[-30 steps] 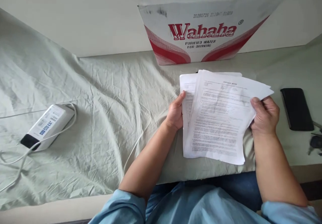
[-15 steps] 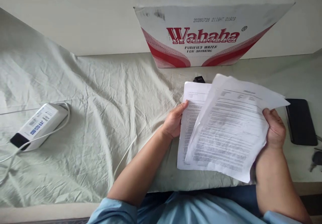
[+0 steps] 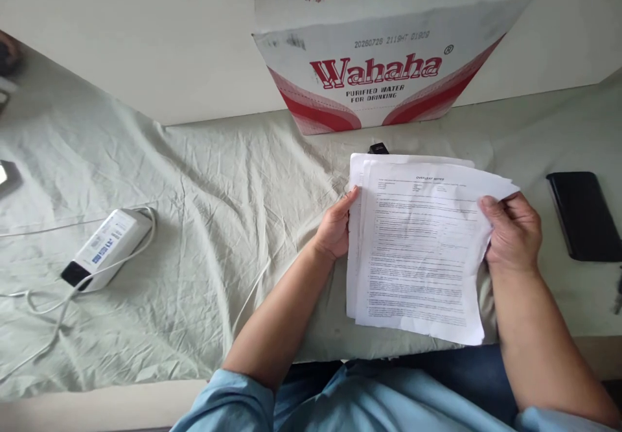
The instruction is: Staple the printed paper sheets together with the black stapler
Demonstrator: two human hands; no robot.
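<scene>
White paper sheets (image 3: 422,250) were up between our two hands, over the near part of the green cloth (image 3: 204,257)! Our left hand (image 3: 335,228) had its grip clamped on their left edge, our right hand (image 3: 515,234) on the upper right. Gathered, we judged, but squaring looked unfinished: the top page sat askew, lower ones peeking out left.

**An Everyday Room, Home or Office**

A wrinkled pale-green cloth (image 3: 204,192) is spread before a plain white panel (image 3: 121,43). A carton of drinking water (image 3: 379,72), a black phone (image 3: 586,216), a white corded device (image 3: 114,241) and printed sheets (image 3: 422,250) suggest an everyday indoor room; whether it belongs to a home or an office cannot be told.
</scene>
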